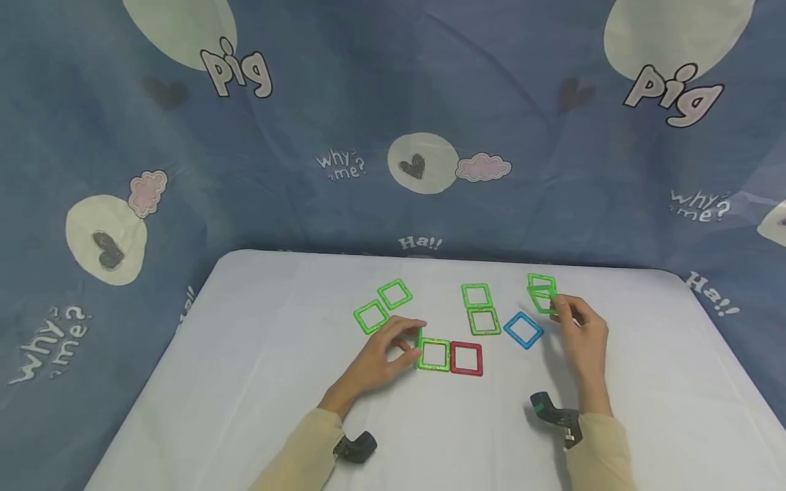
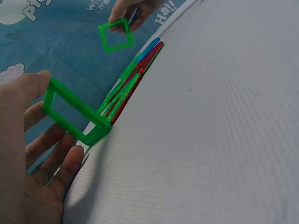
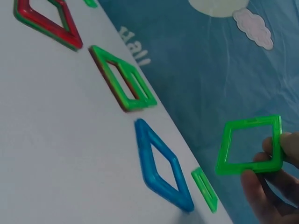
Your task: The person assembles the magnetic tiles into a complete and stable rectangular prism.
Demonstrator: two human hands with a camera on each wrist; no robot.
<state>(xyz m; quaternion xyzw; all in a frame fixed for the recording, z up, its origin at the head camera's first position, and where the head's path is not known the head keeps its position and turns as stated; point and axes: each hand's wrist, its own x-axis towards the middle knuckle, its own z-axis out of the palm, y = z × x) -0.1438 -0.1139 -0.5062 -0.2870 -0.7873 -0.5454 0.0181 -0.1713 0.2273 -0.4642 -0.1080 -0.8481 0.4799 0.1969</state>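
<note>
My left hand (image 1: 383,351) holds a green square magnetic tile (image 2: 74,99) between thumb and fingers. That tile stands upright along the left edge of a flat green tile (image 1: 434,369), which lies against a red tile (image 1: 467,372). Over at the right, my right hand (image 1: 583,337) pinches another green square magnetic tile (image 3: 230,169) by one side, lifted off the table. In the head view it overlaps a green tile (image 1: 542,275) behind it. A blue tile (image 1: 517,337) lies turned cornerwise just left of the right hand.
Two green tiles (image 1: 484,332) lie close together behind the red one. Another green pair (image 1: 361,322) rests farther left, beyond the left hand. Everything is on a white-covered table (image 1: 202,382), with a printed blue cloth (image 1: 344,82) hanging behind its back edge.
</note>
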